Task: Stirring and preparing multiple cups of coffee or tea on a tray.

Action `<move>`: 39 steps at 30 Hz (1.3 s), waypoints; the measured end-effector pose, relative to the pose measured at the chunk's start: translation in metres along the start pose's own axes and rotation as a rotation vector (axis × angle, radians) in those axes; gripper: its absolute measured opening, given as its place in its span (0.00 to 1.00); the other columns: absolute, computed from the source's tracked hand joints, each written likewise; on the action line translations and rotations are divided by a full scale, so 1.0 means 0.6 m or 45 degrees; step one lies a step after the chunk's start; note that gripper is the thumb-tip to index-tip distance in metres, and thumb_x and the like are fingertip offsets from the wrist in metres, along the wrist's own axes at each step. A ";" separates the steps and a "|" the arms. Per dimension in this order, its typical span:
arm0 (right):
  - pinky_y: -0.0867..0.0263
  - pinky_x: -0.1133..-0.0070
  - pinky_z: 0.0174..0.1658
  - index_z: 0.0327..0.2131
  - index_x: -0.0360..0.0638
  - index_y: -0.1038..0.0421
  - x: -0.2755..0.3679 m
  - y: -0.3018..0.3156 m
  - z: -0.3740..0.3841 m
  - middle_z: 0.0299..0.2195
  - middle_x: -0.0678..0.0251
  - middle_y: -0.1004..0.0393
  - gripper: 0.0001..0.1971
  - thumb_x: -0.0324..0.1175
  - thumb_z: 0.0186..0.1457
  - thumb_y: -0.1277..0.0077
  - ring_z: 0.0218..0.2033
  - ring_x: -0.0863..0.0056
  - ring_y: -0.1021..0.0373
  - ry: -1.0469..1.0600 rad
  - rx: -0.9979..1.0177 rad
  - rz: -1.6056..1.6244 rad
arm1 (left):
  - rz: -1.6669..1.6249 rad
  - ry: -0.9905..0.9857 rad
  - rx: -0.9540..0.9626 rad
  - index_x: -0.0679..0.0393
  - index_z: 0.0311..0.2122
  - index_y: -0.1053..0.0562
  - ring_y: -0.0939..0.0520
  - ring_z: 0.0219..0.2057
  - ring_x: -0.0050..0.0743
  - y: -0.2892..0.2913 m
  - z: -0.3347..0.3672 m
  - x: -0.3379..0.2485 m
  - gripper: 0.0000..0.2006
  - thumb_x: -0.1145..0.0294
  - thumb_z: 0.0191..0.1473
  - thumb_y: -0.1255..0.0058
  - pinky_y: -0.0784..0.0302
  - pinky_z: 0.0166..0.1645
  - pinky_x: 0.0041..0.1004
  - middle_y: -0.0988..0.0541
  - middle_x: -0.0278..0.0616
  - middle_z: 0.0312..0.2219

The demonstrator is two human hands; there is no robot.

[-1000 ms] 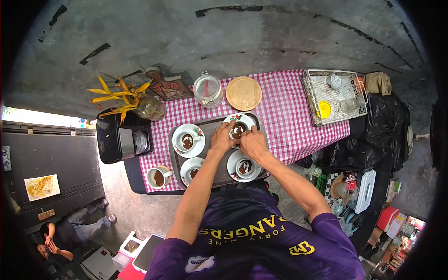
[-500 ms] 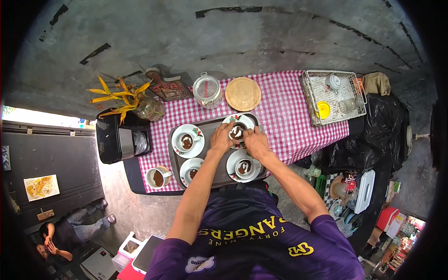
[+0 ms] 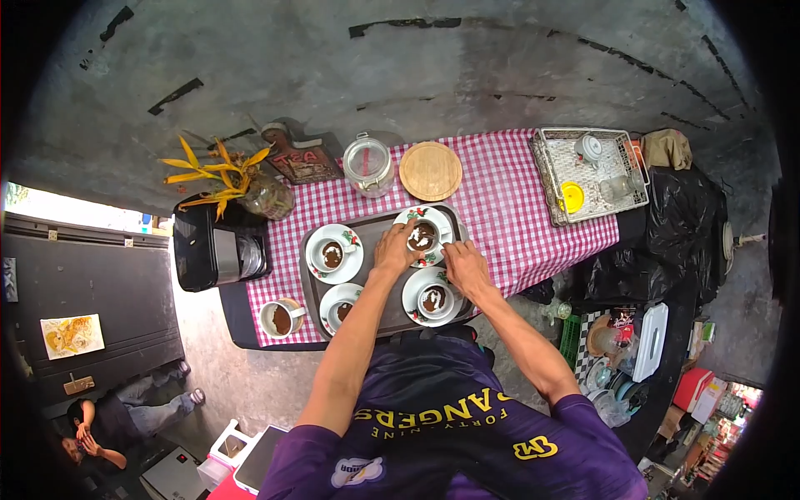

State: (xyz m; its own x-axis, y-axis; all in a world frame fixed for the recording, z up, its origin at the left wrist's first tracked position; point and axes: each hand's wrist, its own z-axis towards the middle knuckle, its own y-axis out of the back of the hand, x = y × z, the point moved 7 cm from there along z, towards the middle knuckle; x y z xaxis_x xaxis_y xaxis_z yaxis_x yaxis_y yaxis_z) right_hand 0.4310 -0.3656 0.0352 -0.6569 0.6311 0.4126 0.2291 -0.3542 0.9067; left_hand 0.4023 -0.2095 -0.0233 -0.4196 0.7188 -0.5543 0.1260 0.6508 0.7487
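A white cup (image 3: pixel 424 226) with dark brown powder and a white patch inside stands on a floral saucer (image 3: pixel 425 212) at the tray's far right. My left hand (image 3: pixel 395 248) curves round this cup's left side, fingers and thumb closed against it. At the saucer's right edge is my right hand (image 3: pixel 467 267), its fingers bent onto the rim, partly hidden. The other cups on the grey tray (image 3: pixel 379 229) also hold brown powder: a far-left cup (image 3: pixel 332 252), a near-left cup (image 3: pixel 343 310) partly behind my left forearm, and a near-right cup (image 3: pixel 433 300).
A white mug (image 3: pixel 282 318) with brown powder stands left of the tray. Beyond the tray are a glass jar (image 3: pixel 367 167), a round wooden board (image 3: pixel 430 171) and a vase of yellow flowers (image 3: pixel 268 196). A wicker basket (image 3: pixel 546 179) sits far right. Another person (image 3: pixel 108 425) is lower left.
My right hand has shifted a little right and nearer me, from the cup's handle side to the saucer's edge. My left hand stays at the cup.
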 end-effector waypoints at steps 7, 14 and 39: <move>0.31 0.67 0.33 0.32 0.40 0.29 0.006 0.003 -0.013 0.29 0.59 0.27 0.09 0.34 0.59 0.55 0.34 0.60 0.32 -0.078 -0.135 0.090 | 0.067 0.004 0.079 0.40 0.63 0.44 0.32 0.55 0.46 -0.002 -0.006 0.001 0.44 0.57 0.40 0.34 0.34 0.56 0.45 0.33 0.43 0.55; 0.34 0.64 0.38 0.35 0.38 0.27 -0.008 0.000 -0.023 0.31 0.55 0.26 0.12 0.36 0.60 0.57 0.35 0.56 0.32 -0.231 -0.125 0.252 | 0.046 -0.026 -0.109 0.42 0.63 0.44 0.32 0.55 0.51 0.004 -0.047 -0.009 0.41 0.54 0.44 0.38 0.34 0.56 0.44 0.36 0.47 0.56; 0.34 0.71 0.31 0.27 0.35 0.25 -0.021 0.044 -0.178 0.23 0.58 0.25 0.08 0.31 0.52 0.48 0.25 0.63 0.29 -0.400 -0.231 0.630 | -0.185 -0.216 0.105 0.54 0.60 0.38 0.34 0.56 0.51 -0.070 -0.215 -0.006 0.44 0.57 0.35 0.32 0.36 0.58 0.40 0.33 0.47 0.54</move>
State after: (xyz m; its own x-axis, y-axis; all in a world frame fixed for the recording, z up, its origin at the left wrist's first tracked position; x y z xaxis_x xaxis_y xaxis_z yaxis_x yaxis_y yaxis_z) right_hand 0.3688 -0.4568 0.0447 -0.2544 0.5253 0.8120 0.3087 -0.7516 0.5830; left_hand 0.2829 -0.2707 -0.0058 -0.2823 0.6427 -0.7122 0.1513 0.7629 0.6285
